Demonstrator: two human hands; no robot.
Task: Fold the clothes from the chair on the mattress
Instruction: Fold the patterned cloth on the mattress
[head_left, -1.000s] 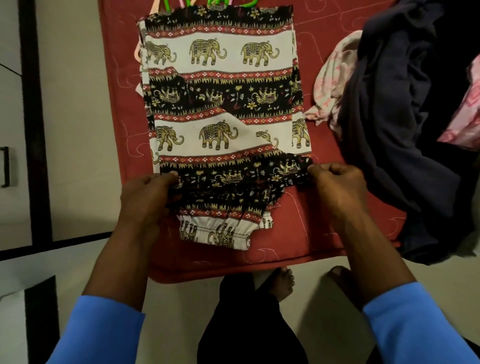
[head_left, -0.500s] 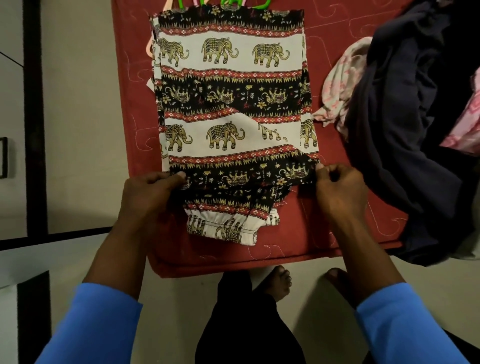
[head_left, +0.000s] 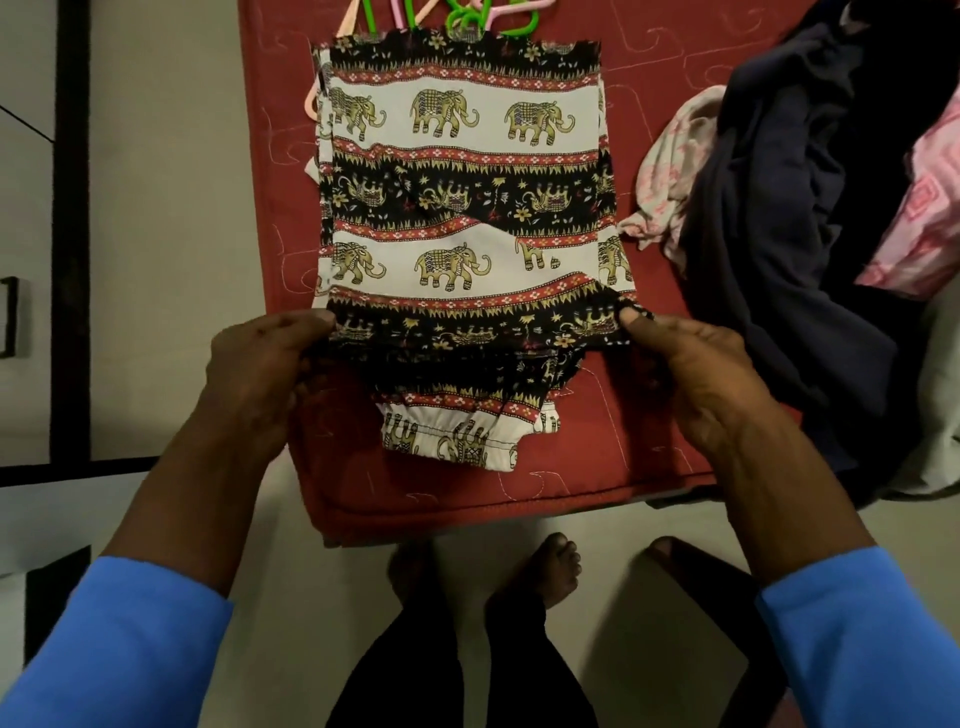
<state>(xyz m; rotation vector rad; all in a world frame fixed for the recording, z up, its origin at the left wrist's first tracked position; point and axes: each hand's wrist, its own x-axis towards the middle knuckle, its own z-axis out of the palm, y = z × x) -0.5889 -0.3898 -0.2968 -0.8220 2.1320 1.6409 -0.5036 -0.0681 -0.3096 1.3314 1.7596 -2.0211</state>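
Elephant-print trousers (head_left: 467, 208) in black, white and red bands lie flat on the red mattress (head_left: 597, 467). Their gathered cuffs (head_left: 452, 441) poke out near the mattress's front edge. My left hand (head_left: 260, 374) pinches the left end of the near fold and my right hand (head_left: 691, 374) pinches the right end. That fold's edge is lifted slightly off the cuffs.
A dark navy garment (head_left: 789, 234) is heaped at the right, with pink patterned cloth (head_left: 930, 223) and a pale pink-printed piece (head_left: 670, 171) beside it. Green and pink plastic hangers (head_left: 467, 15) lie beyond the trousers. My bare feet (head_left: 550, 571) stand on the pale floor below the mattress edge.
Both hands have stayed pinching the near fold and drawn it a little farther up the trousers, away from the cuffs. The view has tipped, showing the hangers.
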